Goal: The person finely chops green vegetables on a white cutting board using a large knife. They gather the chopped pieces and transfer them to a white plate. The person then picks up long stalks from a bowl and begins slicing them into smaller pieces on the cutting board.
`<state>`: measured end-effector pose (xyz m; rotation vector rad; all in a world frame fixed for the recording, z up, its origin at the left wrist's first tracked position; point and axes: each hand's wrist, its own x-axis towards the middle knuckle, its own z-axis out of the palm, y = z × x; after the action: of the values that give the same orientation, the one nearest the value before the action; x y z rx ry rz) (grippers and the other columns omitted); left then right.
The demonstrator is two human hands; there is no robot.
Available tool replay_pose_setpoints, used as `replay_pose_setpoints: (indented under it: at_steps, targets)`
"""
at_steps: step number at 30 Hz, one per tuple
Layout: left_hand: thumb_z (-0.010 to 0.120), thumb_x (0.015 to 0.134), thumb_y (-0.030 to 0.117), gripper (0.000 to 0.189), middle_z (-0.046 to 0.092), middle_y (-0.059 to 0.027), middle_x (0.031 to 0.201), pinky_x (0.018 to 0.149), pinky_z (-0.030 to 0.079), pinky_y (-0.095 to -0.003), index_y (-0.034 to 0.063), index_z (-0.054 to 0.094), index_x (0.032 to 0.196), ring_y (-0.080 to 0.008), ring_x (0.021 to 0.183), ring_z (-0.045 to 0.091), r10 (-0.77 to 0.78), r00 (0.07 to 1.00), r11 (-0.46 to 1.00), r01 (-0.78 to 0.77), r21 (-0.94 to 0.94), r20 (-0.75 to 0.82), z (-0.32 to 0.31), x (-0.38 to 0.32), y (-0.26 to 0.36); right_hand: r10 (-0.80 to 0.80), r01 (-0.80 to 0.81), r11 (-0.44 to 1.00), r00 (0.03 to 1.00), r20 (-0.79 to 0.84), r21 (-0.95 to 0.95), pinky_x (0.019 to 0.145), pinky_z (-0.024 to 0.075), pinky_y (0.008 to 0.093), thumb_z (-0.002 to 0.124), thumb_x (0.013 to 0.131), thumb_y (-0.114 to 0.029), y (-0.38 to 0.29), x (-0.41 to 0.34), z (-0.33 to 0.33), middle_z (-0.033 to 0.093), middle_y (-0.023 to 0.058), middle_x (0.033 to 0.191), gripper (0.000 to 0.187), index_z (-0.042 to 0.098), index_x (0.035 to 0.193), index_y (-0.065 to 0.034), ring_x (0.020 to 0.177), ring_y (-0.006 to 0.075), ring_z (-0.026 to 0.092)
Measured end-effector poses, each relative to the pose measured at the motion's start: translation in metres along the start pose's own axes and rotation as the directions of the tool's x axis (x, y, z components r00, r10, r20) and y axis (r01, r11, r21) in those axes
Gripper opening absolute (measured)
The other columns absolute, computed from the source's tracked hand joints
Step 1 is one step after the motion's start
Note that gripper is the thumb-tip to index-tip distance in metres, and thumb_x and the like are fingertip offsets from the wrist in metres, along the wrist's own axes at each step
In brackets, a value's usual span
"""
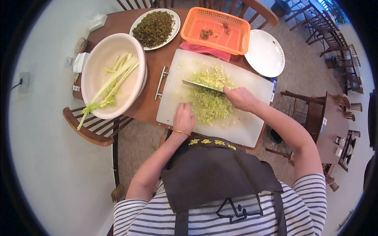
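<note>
My right hand [239,98] grips a cleaver [203,86] by its handle, the blade pointing left across a pile of finely chopped celery [211,103]. The pile is spread over the middle of a white plastic cutting board [254,124], on both sides of the blade. At the pile's lower left edge, my left hand [183,116] rests on the board with its fingers bent. Whether those fingers hold any celery is hidden from this angle. A gold bracelet circles the left wrist.
A pale basin [91,73] with celery stalks [116,78] stands left. Behind are a plate [177,22] of chopped dark greens [155,29], an orange plastic basket [217,35] with scraps, a pink cloth [206,50] and a white plate [262,54]. A metal handle [161,82] sits beside the board.
</note>
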<state>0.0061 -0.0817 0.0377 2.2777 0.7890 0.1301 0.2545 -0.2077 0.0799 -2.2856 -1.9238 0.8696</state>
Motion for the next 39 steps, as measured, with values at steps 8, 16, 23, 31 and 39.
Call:
replay_pose_setpoints:
  at_steps: [8, 16, 23, 31, 39]
  targets:
    - [0.063, 0.071, -0.006, 0.049, 0.052, -0.0248, 0.107, 0.085, 0.048, -0.0485, -0.0015, 0.054, 0.118, -0.0448, 0.099, 0.055, -0.047, 0.998, 0.997, 0.048, -0.058, 0.029, 0.008, -0.008, -0.012, 0.053, -0.052, 0.998, 0.998, -0.033, 0.018, 0.060, 0.0500, 0.0513, 0.048, 0.085, -0.003, -0.035, -0.005, 0.006, 0.064, 0.0209, 0.071, 0.017, 0.045, 0.101, 0.0011, 0.069, 0.0417, 0.065]
    - [0.065, 0.070, -0.004, 0.048, 0.053, -0.0213, 0.105, 0.080, 0.050, -0.0455, -0.0006, 0.054, 0.117, -0.0393, 0.090, 0.058, -0.074, 0.997, 0.997, 0.075, -0.031, 0.016, 0.013, -0.009, -0.020, 0.073, -0.073, 0.997, 0.997, -0.024, 0.034, 0.060, 0.0498, 0.0518, 0.050, 0.083, -0.002, -0.062, -0.014, -0.021, 0.062, 0.0230, 0.069, 0.017, 0.043, 0.098, 0.0004, 0.067, 0.0429, 0.064]
    - [0.067, 0.070, -0.003, 0.049, 0.052, -0.0183, 0.102, 0.076, 0.051, -0.0429, 0.0006, 0.055, 0.117, -0.0338, 0.084, 0.059, -0.044, 0.998, 0.999, 0.044, 0.002, -0.033, 0.020, -0.010, -0.022, 0.045, -0.034, 0.995, 0.993, -0.111, 0.098, 0.059, 0.0482, 0.0539, 0.048, 0.084, -0.003, -0.049, -0.011, 0.039, 0.061, 0.0232, 0.066, 0.016, 0.043, 0.099, 0.0002, 0.066, 0.0444, 0.062]
    - [0.065, 0.069, -0.005, 0.051, 0.052, -0.0203, 0.103, 0.081, 0.049, -0.0450, -0.0003, 0.055, 0.119, -0.0379, 0.089, 0.057, -0.062, 0.998, 0.998, 0.062, -0.022, -0.006, 0.018, -0.014, -0.023, 0.064, -0.060, 0.991, 0.997, -0.031, 0.116, 0.066, 0.0496, 0.0529, 0.048, 0.086, -0.005, -0.041, 0.009, -0.001, 0.064, 0.0232, 0.075, 0.015, 0.048, 0.099, -0.0005, 0.075, 0.0431, 0.064]
    - [0.063, 0.071, -0.005, 0.049, 0.051, -0.0197, 0.103, 0.081, 0.049, -0.0444, -0.0010, 0.053, 0.118, -0.0370, 0.089, 0.057, 0.087, 0.996, 0.996, -0.087, -0.034, -0.021, 0.010, -0.012, -0.017, -0.042, 0.043, 0.998, 0.999, 0.032, -0.042, 0.065, 0.0490, 0.0518, 0.051, 0.088, -0.008, 0.002, 0.012, -0.028, 0.065, 0.0214, 0.076, 0.016, 0.049, 0.103, -0.0027, 0.075, 0.0419, 0.065]
